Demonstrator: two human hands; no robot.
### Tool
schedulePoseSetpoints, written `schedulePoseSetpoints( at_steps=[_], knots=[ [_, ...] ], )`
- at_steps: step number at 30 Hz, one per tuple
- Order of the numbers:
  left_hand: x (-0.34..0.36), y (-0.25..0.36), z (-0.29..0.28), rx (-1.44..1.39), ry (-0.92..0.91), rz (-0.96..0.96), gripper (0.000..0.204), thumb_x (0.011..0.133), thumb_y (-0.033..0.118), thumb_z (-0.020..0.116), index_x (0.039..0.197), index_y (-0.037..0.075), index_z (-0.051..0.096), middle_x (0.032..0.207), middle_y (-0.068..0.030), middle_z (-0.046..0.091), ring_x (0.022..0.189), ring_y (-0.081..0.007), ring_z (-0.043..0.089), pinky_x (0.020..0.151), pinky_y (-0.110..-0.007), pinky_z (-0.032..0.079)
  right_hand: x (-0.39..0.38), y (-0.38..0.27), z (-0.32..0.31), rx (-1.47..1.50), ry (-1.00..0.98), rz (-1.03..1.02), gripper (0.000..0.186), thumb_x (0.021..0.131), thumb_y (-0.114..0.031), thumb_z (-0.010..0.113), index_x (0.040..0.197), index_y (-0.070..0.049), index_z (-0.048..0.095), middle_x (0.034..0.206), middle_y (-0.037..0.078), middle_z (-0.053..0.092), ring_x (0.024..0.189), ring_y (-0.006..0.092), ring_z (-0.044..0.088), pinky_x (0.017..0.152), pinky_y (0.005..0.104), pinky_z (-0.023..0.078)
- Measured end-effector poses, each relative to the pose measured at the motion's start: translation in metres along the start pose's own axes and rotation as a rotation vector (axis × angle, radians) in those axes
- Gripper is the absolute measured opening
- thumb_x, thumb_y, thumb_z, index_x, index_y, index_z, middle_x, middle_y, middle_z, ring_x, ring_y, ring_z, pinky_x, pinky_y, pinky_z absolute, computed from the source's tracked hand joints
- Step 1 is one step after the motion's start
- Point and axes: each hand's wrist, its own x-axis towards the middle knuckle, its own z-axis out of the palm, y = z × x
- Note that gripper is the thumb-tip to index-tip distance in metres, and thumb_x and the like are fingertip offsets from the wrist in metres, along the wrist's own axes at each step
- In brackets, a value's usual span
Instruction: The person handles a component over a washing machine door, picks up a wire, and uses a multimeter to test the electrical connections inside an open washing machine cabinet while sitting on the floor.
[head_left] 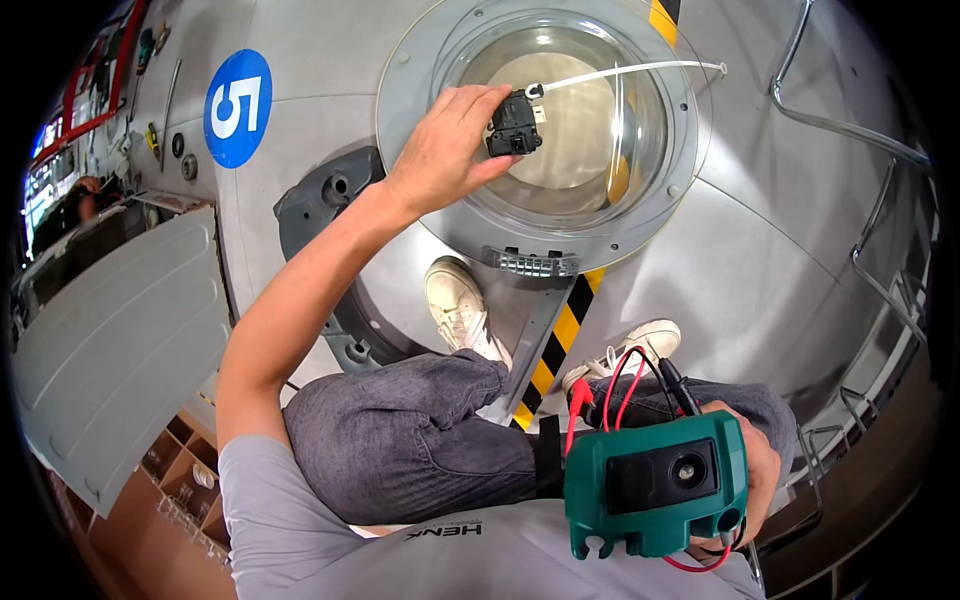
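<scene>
My left hand (450,150) reaches forward with thumb and fingers closed around a small black plastic washing-machine door lock (514,125). A thin white plastic strap (630,70) sticks out from the lock to the right. Below the hand lies a washing-machine door (409,95) with a grey ring frame and a clear glass bowl. At my lap, my right hand (762,462) is wrapped round the side of a green multimeter (597,480), its back facing up. Red and black test leads (627,385) loop from the meter, one ending in a red clip. Most right-hand fingers are hidden behind it.
A dark grey curved plastic part (320,205) lies left of the door. My white shoes (455,300) stand near the striped floor tape (560,345). Metal tube legs (840,125) rise at right; a large light panel (120,330) and wooden compartments (180,470) are at left.
</scene>
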Motion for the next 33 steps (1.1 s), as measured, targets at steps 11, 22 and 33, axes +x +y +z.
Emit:
schedulePoseSetpoints(
  at_steps=[11,22,33],
  knots=[
    [0.004,0.006,0.0,0.013,-0.007,-0.027,0.073,0.07,0.02,0.081,0.132,0.004,0.046,0.128,-0.0139,0.051,0.111,-0.0335,0.052,0.096,-0.04,0.044,0.002,-0.006,0.008,-0.117,0.101,-0.102,0.059,0.065,-0.031,0.087,0.102,0.007,0.061,0.089,0.019,0.067,0.075,0.0246,0.065,0.069,0.0323,0.05],
    [0.007,0.013,-0.002,0.014,-0.078,0.015,0.065,0.074,0.014,0.078,0.132,0.012,0.049,0.135,-0.0134,0.046,0.116,-0.0358,0.051,0.097,-0.04,0.045,0.004,-0.002,-0.004,-0.09,-0.02,-0.134,0.059,0.066,-0.033,0.087,0.102,0.008,0.061,0.087,0.019,0.066,0.072,0.0245,0.064,0.066,0.0313,0.05],
    [0.034,0.033,-0.035,-0.929,-0.155,-0.421,0.049,0.093,0.024,0.061,0.137,0.014,0.043,0.128,-0.0072,0.051,0.108,-0.0163,0.057,0.092,-0.032,0.048,0.005,-0.003,-0.003,-0.022,-0.007,-0.075,0.058,0.063,-0.032,0.088,0.101,0.004,0.063,0.086,0.017,0.066,0.072,0.0241,0.065,0.065,0.0307,0.049]
  ],
)
